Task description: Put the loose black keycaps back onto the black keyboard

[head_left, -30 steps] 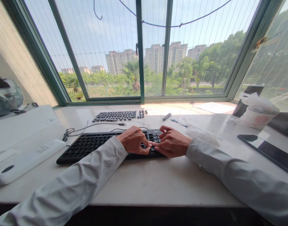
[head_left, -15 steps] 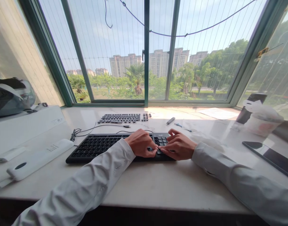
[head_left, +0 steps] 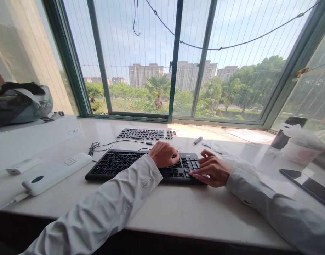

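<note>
A black keyboard lies on the white table before me. Most of it shows bare key sockets, while several flat keycaps sit on its number pad. My left hand is curled closed above the middle of the keyboard; whether its fingers hold anything is hidden. With fingers apart, my right hand rests at the number pad, and a fingertip touches the lower keys there. Behind the keyboard, loose black keycaps are laid out in rows like a keyboard's layout.
A small grey tool and a thin blue tool lie behind my right hand. Coiled black cable and a white power strip are at the left. A dark phone and a bagged cup stand right.
My hands have come apart: the left has lifted up and away from the number pad, while the right stays there with its fingers more spread. The view has shifted slightly.
</note>
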{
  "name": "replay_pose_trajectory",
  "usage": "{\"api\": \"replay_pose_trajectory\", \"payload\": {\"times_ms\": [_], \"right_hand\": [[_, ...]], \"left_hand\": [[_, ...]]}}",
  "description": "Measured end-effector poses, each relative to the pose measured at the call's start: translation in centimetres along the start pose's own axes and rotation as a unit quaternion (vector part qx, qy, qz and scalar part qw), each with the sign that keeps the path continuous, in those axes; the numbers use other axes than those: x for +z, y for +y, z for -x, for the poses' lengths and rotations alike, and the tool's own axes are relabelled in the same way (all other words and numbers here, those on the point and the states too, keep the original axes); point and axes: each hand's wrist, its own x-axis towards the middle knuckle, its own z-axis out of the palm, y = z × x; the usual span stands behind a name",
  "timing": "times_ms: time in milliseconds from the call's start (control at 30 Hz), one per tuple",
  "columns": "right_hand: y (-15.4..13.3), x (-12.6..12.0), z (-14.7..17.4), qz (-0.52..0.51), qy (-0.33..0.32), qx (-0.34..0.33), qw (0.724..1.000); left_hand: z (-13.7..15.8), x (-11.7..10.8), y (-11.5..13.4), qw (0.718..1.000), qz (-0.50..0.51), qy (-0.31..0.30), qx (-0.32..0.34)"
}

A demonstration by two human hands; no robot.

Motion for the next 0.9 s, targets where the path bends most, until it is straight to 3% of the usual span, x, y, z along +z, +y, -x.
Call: {"api": "replay_pose_trajectory", "payload": {"times_ms": [200,333,500,600,733,900], "right_hand": [[0.5,-0.2,-0.6,0.011,-0.018,0.067,0.998],[3.5,0.3,-2.2,0.106,0.026,0.14,0.984],[9.9,2.2,-6.2,0.241,-0.095,0.195,0.946],[13.7,3.9,-8.8,0.276,-0.187,0.255,0.908],[17.6,6.2,-11.4,0.292,-0.197,0.282,0.892],[20.0,8.4,-12.9,0.294,-0.204,0.274,0.893]], "left_hand": [[0.0,-0.1,-0.4,1.0,0.007,0.002,-0.027],[0.0,0.1,-0.6,0.997,0.001,-0.016,-0.071],[-0.1,0.6,-1.0,0.994,-0.015,-0.02,-0.106],[-0.2,0.9,-1.1,0.994,-0.015,-0.018,-0.108],[-0.2,1.0,-1.2,0.994,-0.022,-0.015,-0.106],[-0.2,0.9,-1.4,0.995,-0.016,-0.016,-0.101]]}}
